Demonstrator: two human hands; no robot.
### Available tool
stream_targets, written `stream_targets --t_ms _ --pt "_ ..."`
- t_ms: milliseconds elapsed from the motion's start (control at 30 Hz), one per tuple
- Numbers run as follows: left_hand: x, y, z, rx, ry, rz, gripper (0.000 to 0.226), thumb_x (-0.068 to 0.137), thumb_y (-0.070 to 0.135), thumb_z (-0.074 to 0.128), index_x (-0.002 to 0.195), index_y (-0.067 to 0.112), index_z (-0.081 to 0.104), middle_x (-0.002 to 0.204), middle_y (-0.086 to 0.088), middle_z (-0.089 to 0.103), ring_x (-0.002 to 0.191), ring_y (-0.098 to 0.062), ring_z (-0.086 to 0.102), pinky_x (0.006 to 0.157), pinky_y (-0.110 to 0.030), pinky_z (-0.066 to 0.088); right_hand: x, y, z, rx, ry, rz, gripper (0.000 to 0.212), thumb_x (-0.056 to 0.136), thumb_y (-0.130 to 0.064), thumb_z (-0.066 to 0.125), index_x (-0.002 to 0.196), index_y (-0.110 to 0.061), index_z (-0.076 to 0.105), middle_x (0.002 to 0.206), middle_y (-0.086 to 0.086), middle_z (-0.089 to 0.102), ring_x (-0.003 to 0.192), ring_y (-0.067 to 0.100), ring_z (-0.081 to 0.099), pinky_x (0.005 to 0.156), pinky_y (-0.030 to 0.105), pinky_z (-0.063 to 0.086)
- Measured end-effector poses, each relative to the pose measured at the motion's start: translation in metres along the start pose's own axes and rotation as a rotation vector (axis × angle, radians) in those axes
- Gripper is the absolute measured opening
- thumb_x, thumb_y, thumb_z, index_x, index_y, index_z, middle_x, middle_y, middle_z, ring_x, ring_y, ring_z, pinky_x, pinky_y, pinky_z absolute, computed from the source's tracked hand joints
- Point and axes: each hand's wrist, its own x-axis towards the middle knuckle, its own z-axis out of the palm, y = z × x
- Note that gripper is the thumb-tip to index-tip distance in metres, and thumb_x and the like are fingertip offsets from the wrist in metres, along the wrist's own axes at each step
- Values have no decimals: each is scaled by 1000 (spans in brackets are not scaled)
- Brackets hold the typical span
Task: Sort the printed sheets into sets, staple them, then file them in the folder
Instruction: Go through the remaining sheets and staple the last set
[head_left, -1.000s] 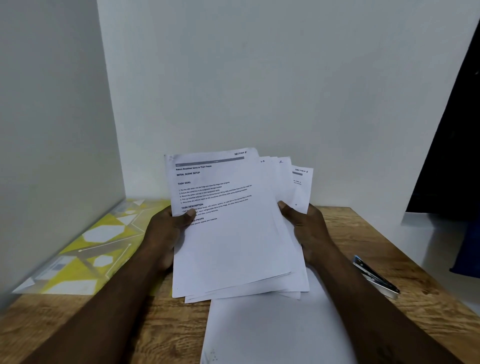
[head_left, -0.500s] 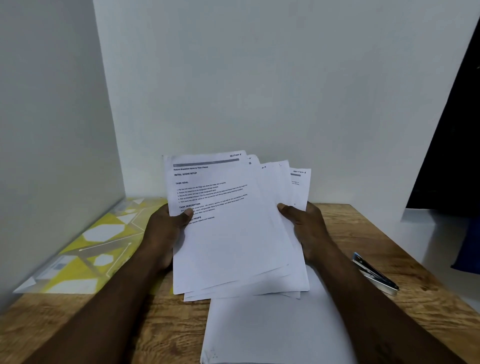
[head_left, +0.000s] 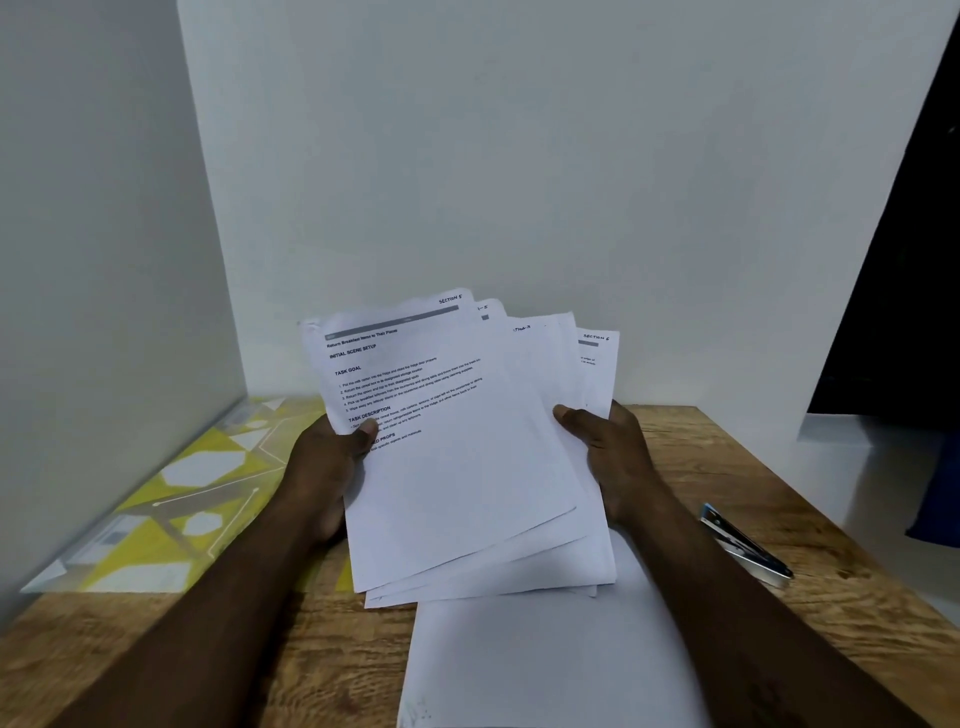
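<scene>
Both hands hold a fanned stack of printed sheets up above the wooden desk. My left hand grips the stack's left edge, thumb on the top page headed "Section 5". At the right edge my right hand grips the lower sheets, thumb on top. Corners of sheets behind show other section marks. More white sheets lie flat on the desk under the held stack. The yellow and white patterned folder lies flat at the left. A stapler lies at the right.
White walls close the desk at the left and back. The desk's right edge drops off beyond the stapler, with a dark opening and something blue past it.
The sheets have fanned wider: the top page has slid left and tilted, showing more corners of the sheets behind. Both hands keep their grip.
</scene>
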Motion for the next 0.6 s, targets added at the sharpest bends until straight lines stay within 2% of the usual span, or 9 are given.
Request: stream_targets --t_ms 133,300,433,600 --pt "-2 0 2 -3 -25 18 26 103 7 62 125 18 70 118 -4 79 105 -30 76 91 -45 58 -3 -1 2 20 -34 18 31 95 -6 73 125 -4 72 119 15 78 111 40 74 101 61 56" --pt "0 -2 2 3 -17 28 27 104 6 61 125 20 71 119 -3 78 111 -31 73 100 -50 55 -5 -2 2 -8 -46 -21 31 94 -4 74 125 -4 73 119 14 78 111 39 74 101 61 56" --pt "2 -2 -1 -2 32 30 26 103 4 61 118 23 71 115 0 78 112 -30 72 102 -50 54 -2 -2 -1 -17 -36 -23 30 94 -1 72 124 -5 72 117 13 79 109 38 75 102 61 56" --pt "-1 -3 1 -14 -38 18 33 104 2 58 132 16 67 122 -4 77 113 -32 73 102 -52 54 0 -1 -3 6 -47 5 32 94 -1 70 125 -4 72 118 14 78 111 40 74 103 63 54"
